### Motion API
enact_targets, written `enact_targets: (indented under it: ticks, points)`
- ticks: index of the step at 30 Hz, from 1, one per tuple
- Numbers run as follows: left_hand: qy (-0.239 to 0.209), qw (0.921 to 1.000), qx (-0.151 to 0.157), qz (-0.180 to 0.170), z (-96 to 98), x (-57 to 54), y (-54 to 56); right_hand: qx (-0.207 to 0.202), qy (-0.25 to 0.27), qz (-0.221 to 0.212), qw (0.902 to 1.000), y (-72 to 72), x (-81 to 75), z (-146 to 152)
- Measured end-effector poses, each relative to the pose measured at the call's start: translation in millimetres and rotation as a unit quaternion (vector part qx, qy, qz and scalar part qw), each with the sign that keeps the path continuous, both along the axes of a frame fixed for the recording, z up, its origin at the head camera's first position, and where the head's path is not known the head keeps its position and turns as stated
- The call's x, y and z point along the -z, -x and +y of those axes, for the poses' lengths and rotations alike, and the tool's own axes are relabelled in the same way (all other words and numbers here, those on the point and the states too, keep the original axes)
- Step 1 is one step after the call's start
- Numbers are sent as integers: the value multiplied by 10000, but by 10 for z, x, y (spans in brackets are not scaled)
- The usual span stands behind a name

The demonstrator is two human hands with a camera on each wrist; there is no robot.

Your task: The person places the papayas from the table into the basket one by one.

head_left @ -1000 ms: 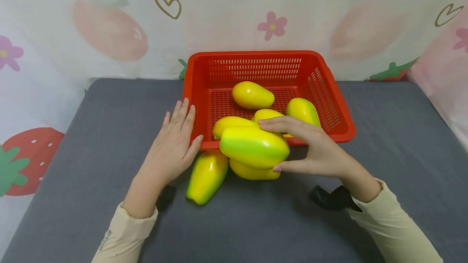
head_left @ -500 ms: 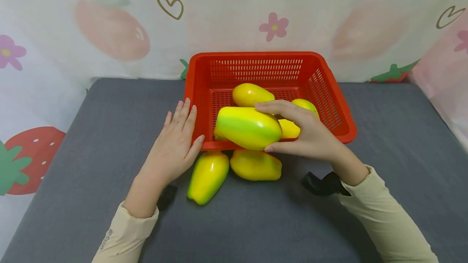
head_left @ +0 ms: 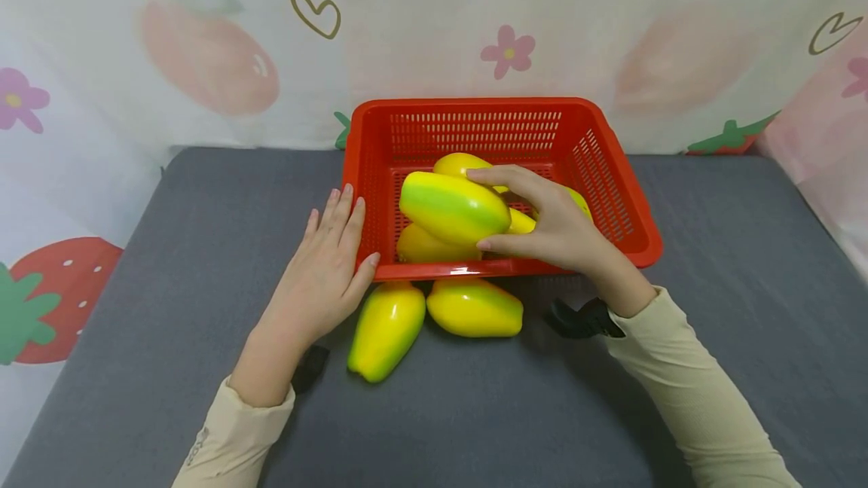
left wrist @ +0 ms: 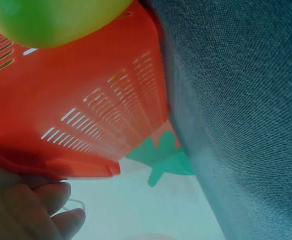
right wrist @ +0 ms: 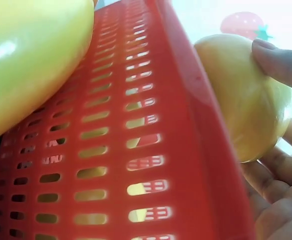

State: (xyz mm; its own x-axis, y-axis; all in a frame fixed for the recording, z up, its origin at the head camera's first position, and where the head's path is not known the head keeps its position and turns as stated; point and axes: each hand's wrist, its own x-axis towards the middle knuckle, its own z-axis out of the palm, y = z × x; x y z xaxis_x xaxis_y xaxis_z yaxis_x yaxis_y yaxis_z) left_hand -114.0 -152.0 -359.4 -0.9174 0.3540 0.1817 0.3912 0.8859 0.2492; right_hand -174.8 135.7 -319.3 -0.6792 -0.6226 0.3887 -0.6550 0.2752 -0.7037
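My right hand (head_left: 556, 221) holds a yellow-green papaya (head_left: 453, 208) between thumb and fingers, above the inside of a red plastic basket (head_left: 597, 105). In the right wrist view, the held papaya (right wrist: 243, 95) shows beyond the basket's slotted front wall (right wrist: 185, 125). My left hand (head_left: 317, 269) lies with straight fingers along the basket's left rim. Beneath and around the held fruit, several papayas lie in the basket, among them one at the back (head_left: 456, 163) and one near the front wall (head_left: 430, 247), all partly hidden.
Two more papayas rest on the grey tabletop before the basket: one slanting (head_left: 386, 331), one lying sideways (head_left: 476, 309). Behind the basket hangs a printed curtain (head_left: 420, 36). Dark straps (head_left: 583, 320) sit at both wrists.
My right hand has carried the papaya away from me, from over the front rim to above the basket's inside. The left hand stays on the left rim.
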Motion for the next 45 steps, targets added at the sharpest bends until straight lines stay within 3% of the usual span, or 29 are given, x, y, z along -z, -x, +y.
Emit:
enact_targets:
  ticks: [6,16,30,38,45]
  points:
    - [10,10000,8,25,4,6,-3,288,-85,-112,9995,85,35,-29]
    - [-13,10000,22,5,6,15,-4,883,-382,-851,9917,198,68,-100]
    - [-15,10000,26,-69,0,8,-5,991,-952,-1330,9815,230,80,-142]
    - [-22,10000,46,-14,-11,15,2,1072,-1452,-1240,9757,260,86,-166]
    - [16,10000,41,-21,-9,13,3,1061,-1484,-1239,9754,272,91,-172]
